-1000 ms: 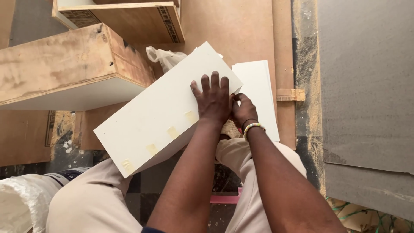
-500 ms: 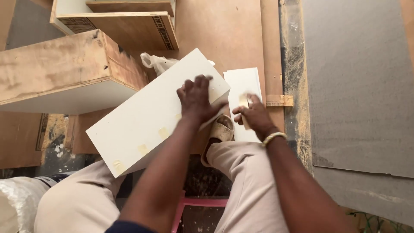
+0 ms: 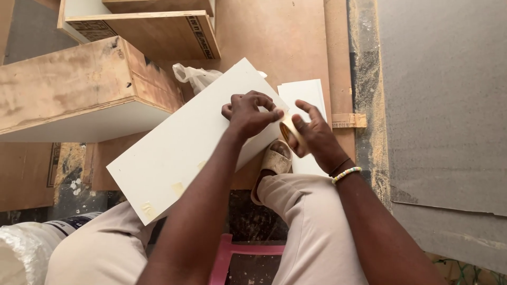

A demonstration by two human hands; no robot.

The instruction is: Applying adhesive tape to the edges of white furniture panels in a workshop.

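A white rectangular board (image 3: 179, 148) rests tilted across my left knee, with several small strips of tan tape along its near edge. My left hand (image 3: 248, 113) presses its fingertips on the board's right end, pinching what looks like the tape's loose end. My right hand (image 3: 311, 134) holds a roll of tan masking tape (image 3: 291, 132) just off the board's right edge, close to the left fingers. A beaded bracelet (image 3: 346, 173) circles my right wrist. My sandalled foot (image 3: 274, 161) shows under the hands.
A second white panel (image 3: 306, 97) lies on the brown floor board behind my right hand. Plywood boxes (image 3: 79, 84) stand at left and top. A plastic bag (image 3: 198, 76) lies behind the board. Grey sheets (image 3: 443, 95) cover the right. A pink stool (image 3: 224, 258) is beneath me.
My right hand has come off the second white panel and now holds the tape roll up beside the left hand. My left hand has curled its fingers at the board's end.
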